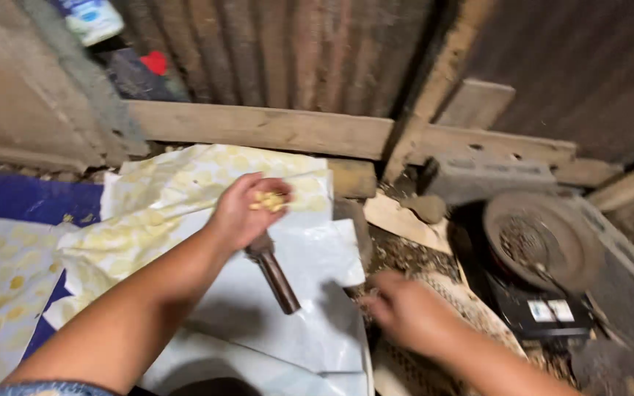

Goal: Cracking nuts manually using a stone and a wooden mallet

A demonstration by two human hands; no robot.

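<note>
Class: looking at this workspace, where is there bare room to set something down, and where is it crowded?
Free: the white sheet between the brown handle and the right hand. Also the patterned cloth beside the left hand. Crowded: the right, around the round metal disc and debris.

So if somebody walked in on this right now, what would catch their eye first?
Probably the left hand, raised palm-up at the centre with small yellow pieces cupped in it and a brown handle jutting out below. Next, the blurred right hand reaching low toward the littered ground, and the pale sheet spread under both.
</note>
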